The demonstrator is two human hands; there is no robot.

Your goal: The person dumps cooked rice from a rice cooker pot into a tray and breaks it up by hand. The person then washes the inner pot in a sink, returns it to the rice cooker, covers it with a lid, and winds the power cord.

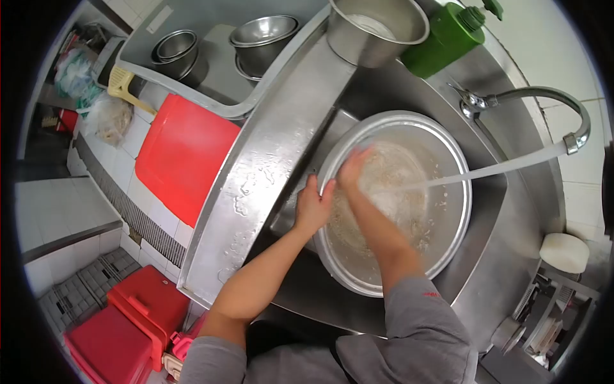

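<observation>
A large round metal basin (451,240) stands in the steel sink, with cloudy water and pale bits in it. Water runs from the curved faucet (575,142) into the basin. My left hand (313,206) grips the basin's left rim, with the thumb on the inner side. Inside the basin, near its upper left wall, my right hand (354,168) is at the water, its fingers apart and slightly blurred; nothing shows in it.
A metal pot (377,48) and a green pump bottle (446,41) stand behind the basin. A grey tub (220,86) holds several metal bowls (259,45). A red lid (185,153) lies left of the steel ledge (256,166). Red bins (128,326) are at lower left.
</observation>
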